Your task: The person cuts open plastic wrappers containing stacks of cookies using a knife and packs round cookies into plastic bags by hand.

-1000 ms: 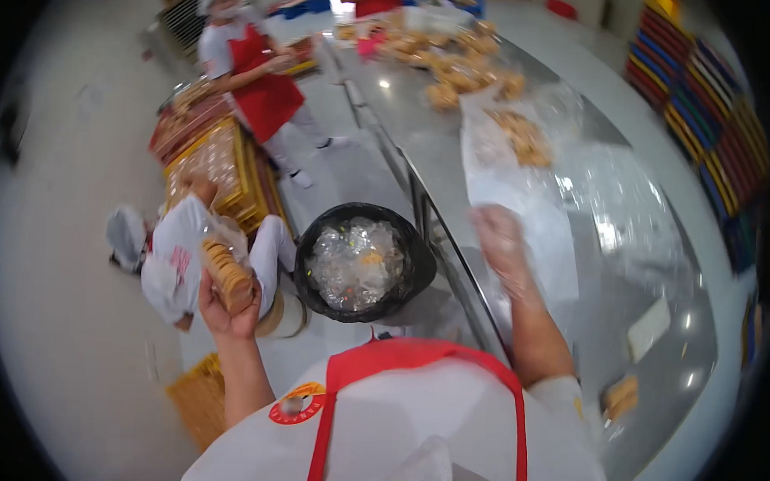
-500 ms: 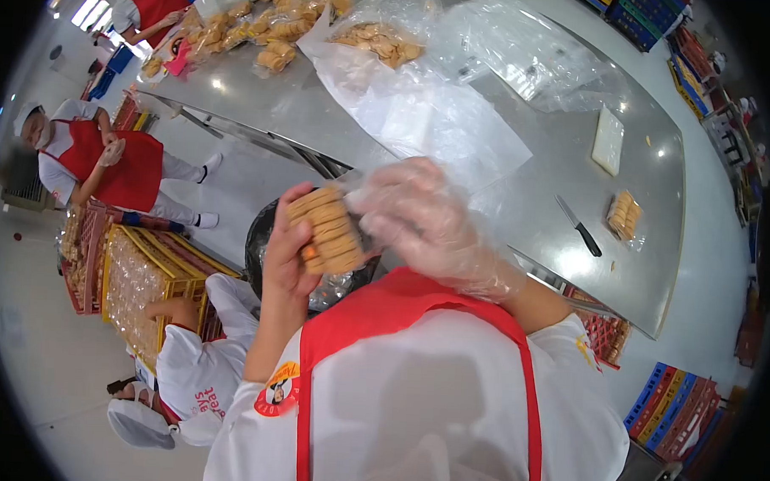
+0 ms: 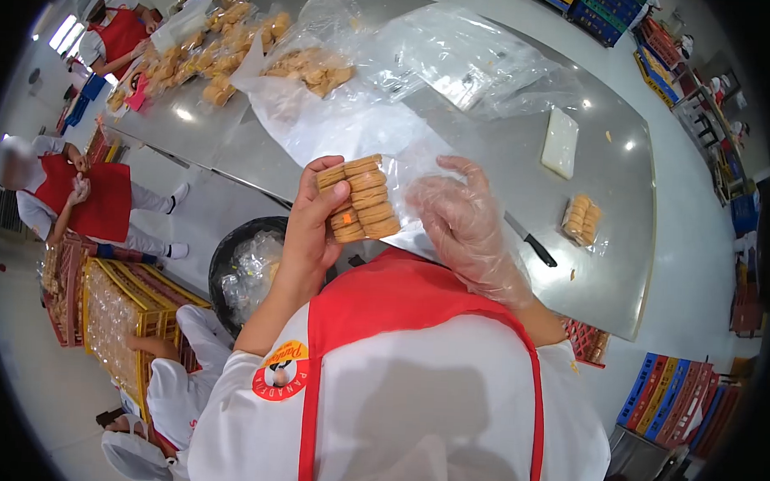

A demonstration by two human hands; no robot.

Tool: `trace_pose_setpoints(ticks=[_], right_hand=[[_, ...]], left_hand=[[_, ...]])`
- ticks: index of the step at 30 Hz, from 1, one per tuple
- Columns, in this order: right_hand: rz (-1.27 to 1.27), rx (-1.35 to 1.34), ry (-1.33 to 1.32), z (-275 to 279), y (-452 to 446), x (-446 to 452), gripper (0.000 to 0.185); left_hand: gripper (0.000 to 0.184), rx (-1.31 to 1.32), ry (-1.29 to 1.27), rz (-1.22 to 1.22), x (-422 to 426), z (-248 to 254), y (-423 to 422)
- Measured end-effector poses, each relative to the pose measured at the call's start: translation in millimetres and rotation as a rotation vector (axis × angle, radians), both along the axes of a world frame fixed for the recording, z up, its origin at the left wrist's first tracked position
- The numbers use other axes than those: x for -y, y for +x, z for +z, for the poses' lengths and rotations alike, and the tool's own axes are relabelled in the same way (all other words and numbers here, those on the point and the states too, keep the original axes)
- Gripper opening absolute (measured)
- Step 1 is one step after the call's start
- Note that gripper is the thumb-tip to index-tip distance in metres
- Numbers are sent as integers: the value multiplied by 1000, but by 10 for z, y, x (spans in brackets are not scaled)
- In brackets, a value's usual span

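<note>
My bare left hand (image 3: 315, 211) grips a clear-wrapped pack of round biscuits (image 3: 365, 197), stacked in two rows, with a small orange sticker on it. The thumb lies across the pack's near face. Just to the right, my right hand (image 3: 457, 226) wears a clear plastic glove. Its fingers are bent but apart, close to the pack's clear wrapper, and I see nothing held in them. Under both hands lies the steel table's front edge, with a white plastic sheet (image 3: 321, 136) spread beyond. A black-handled knife (image 3: 533, 242) rests to the right of my gloved hand.
On the table are loose biscuits (image 3: 315, 71), several bagged packs (image 3: 188, 60), clear plastic bags (image 3: 472, 61), a white block (image 3: 560, 143) and another biscuit pack (image 3: 582, 220). A black bin (image 3: 223, 269) stands left. Co-workers and crates (image 3: 116, 303) are further left.
My right hand has drawn back rightward from the pack, its fingers spreading. The pack has turned so its two rows face me. My view has shifted, moving the table leftward in frame.
</note>
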State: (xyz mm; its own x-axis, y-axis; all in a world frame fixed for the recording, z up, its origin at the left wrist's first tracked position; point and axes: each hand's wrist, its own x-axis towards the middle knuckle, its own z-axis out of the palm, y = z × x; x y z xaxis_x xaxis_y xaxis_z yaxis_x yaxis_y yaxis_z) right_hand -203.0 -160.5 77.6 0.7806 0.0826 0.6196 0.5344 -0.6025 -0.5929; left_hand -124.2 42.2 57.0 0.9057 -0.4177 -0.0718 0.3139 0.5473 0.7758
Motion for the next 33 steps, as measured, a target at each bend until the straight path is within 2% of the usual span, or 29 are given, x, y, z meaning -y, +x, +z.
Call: trace_pose_setpoints(ticks=[3, 6, 12, 15, 21, 24, 27, 33], right_hand=[[83, -36, -30, -56, 84, 240, 36], [3, 22, 37, 17, 116, 280, 33], [2, -161, -12, -170, 90, 453, 37], [44, -103, 189, -239, 104, 408, 35], [-19, -168, 398, -316, 17, 535, 37], [80, -325, 593, -307, -31, 609, 37], [176, -535, 956, -386, -23, 586, 35], [257, -685, 1109, -118, 53, 516, 37]], left_hand=[[45, 11, -9, -22, 208, -27, -75], [40, -31, -31, -42, 351, 6, -206], [39, 59, 39, 86, 449, 12, -341], [38, 69, 85, 99, 479, 48, -400], [38, 176, 257, 56, 684, 79, -441], [40, 253, 292, 25, 759, 44, -431], [42, 327, 289, 4, 808, 18, -368], [51, 411, 321, 28, 712, -74, -256]])
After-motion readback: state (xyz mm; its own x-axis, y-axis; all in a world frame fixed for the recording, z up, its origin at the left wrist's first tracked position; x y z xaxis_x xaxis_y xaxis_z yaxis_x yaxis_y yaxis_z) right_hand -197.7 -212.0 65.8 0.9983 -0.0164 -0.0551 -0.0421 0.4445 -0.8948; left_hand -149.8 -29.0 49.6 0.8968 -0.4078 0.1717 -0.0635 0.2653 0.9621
